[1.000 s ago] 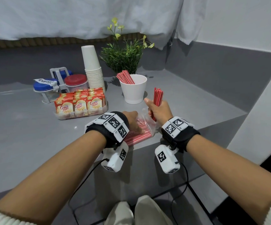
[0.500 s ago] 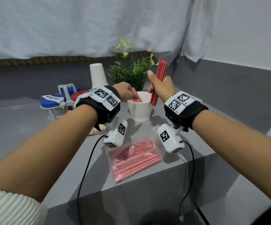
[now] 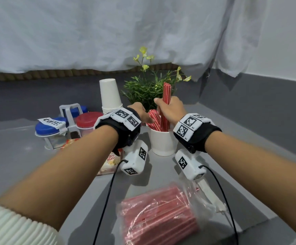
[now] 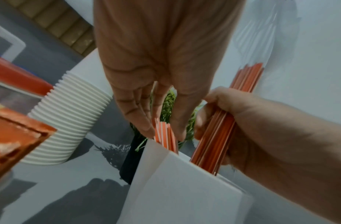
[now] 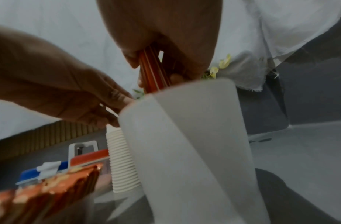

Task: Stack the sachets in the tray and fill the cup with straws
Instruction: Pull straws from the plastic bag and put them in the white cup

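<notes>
A white cup (image 3: 163, 143) stands mid-table with several red straws (image 3: 153, 119) leaning in it. My right hand (image 3: 169, 107) grips an upright bundle of red straws (image 3: 166, 93); the bundle's lower ends are inside the cup (image 4: 185, 189). My left hand (image 3: 140, 113) is at the cup's left rim. Its straight fingers and thumb pinch the tops of the straws (image 4: 163, 131) in the cup. The Coffee mate sachets (image 3: 111, 159) in their tray are mostly hidden under my left forearm.
A clear bag of red straws (image 3: 161, 214) lies near the front edge. A stack of white paper cups (image 3: 110, 96), jars with blue and red lids (image 3: 88, 119) and a potted plant (image 3: 149, 89) stand behind the cup. Wrist-camera cables hang over the table front.
Both hands moved from the straw bag up to the cup. The right hand has lowered its bundle so its ends are in the cup; the left hand stays on the straws there.
</notes>
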The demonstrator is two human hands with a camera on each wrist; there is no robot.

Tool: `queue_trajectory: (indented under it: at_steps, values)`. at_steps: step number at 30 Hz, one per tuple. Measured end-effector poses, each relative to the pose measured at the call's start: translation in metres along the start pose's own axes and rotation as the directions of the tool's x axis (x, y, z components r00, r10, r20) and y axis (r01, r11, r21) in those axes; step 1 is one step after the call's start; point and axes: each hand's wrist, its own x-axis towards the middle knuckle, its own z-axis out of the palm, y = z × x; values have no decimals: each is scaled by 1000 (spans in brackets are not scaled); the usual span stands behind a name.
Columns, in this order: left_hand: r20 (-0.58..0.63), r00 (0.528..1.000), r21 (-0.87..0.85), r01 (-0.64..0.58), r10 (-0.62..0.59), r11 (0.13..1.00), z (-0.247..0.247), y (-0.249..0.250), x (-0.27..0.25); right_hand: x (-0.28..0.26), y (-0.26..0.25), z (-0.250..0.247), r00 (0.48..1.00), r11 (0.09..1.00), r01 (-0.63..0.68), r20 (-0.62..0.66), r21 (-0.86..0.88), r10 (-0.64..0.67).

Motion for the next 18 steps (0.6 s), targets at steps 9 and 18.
queue_trajectory:
  at_steps: [9, 18]
  values:
    - [-111, 993, -468, -24, -32, 883, 9, -19, 38, 4, 20, 11, 971, 993, 21, 240, -114, 7]
    - [-121, 992, -637, -93, 20, 766, 12, -27, 26, 3, 24, 7, 969, 972, 80, 245, -219, -25]
